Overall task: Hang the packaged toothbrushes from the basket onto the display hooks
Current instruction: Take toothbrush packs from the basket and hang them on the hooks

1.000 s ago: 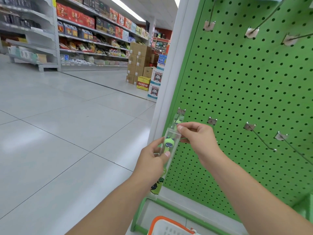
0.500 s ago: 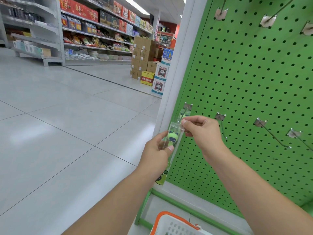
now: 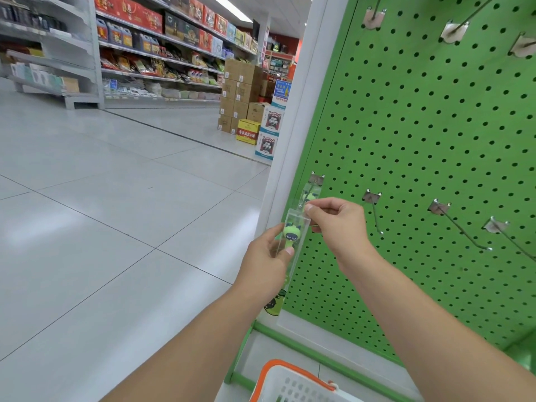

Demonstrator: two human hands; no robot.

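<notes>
Toothbrush [image 3: 290,234] inside clear package [image 3: 298,227], pinched by left hand [image 3: 266,262] and right hand [image 3: 338,224] by hook [image 3: 314,181].

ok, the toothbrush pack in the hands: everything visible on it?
The toothbrush pack is a long, narrow, clear plastic box, held nearly upright before the green pegboard, top leaning slightly right. Inside sits a green brush with a cartoon head; a green printed figure shows at the bottom. The left hand grips its middle, thumb on the front. The right hand pinches its top near the leftmost hook, where another pack seems to hang.
</notes>
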